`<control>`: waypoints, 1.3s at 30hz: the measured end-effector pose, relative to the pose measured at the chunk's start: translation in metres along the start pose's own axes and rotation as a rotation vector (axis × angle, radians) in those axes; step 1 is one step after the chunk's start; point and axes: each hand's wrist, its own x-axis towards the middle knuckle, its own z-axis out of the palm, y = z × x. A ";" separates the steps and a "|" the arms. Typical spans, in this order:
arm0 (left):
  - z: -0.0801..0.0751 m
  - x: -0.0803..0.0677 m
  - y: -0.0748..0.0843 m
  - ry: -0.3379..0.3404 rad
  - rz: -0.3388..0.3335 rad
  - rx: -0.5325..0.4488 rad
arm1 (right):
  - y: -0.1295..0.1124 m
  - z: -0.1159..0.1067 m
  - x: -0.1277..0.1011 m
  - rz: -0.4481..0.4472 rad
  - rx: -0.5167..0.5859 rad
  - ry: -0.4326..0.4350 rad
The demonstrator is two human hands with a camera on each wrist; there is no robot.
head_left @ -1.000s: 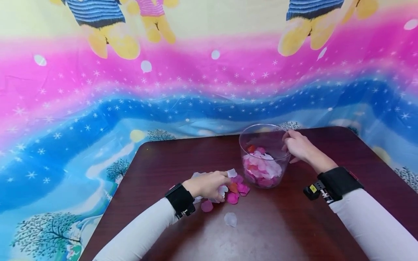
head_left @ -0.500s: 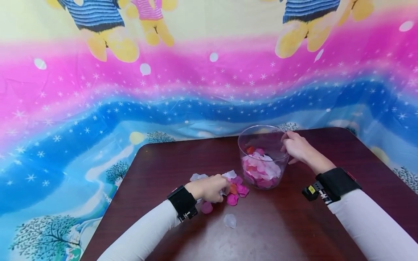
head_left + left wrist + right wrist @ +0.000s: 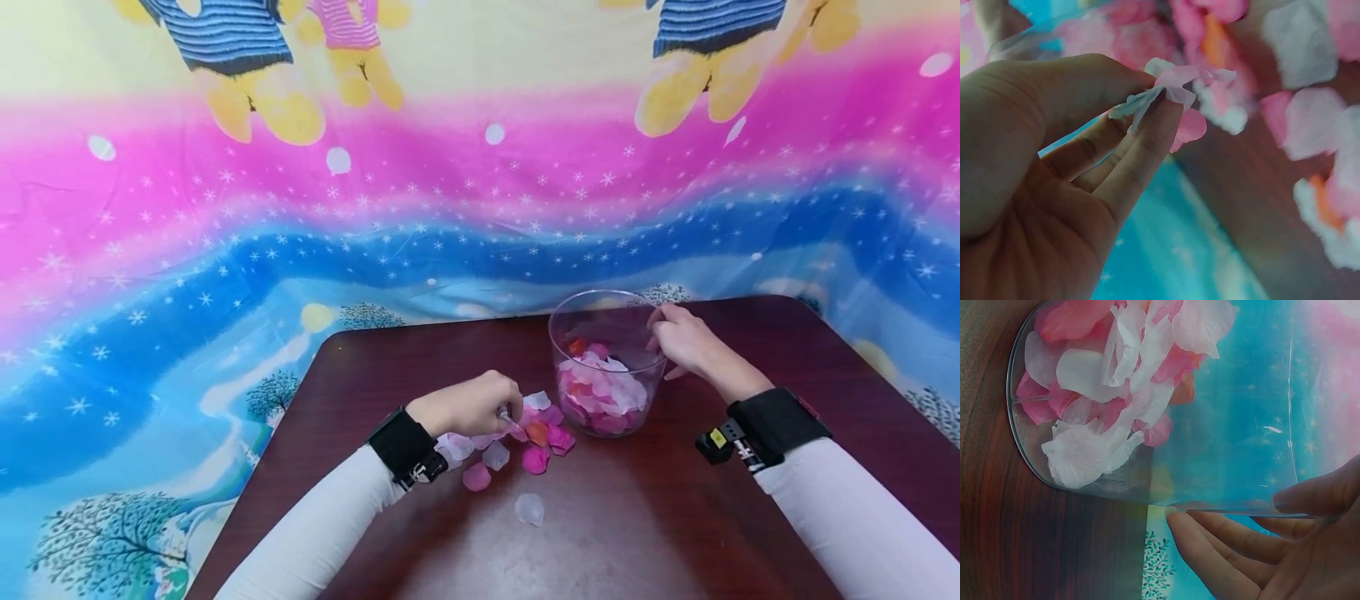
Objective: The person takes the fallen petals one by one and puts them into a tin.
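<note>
while r grip [image 3: 684, 340] holds clear tub [image 3: 1229, 444], it's vert., rim [image 3: 609, 370] up.

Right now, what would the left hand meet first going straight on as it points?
Likely the loose petals, before the clear container; how high the left hand is above them is unclear.

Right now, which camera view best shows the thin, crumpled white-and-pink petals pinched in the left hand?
The left wrist view: the pinched petals appear close up in the left hand. The head view shows only a small pale part; the right wrist view shows none of them.
</note>
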 end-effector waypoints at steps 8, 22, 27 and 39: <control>-0.045 -0.004 0.010 0.088 0.026 0.013 | 0.000 -0.001 -0.001 0.001 -0.005 -0.007; -0.117 0.050 0.049 0.215 0.146 0.054 | 0.001 -0.003 -0.001 0.015 0.010 -0.020; -0.113 0.077 0.052 0.229 0.186 0.044 | 0.001 -0.001 -0.001 0.014 0.012 -0.013; -0.097 0.106 0.056 0.198 0.182 0.021 | 0.000 -0.002 -0.001 0.025 0.015 -0.012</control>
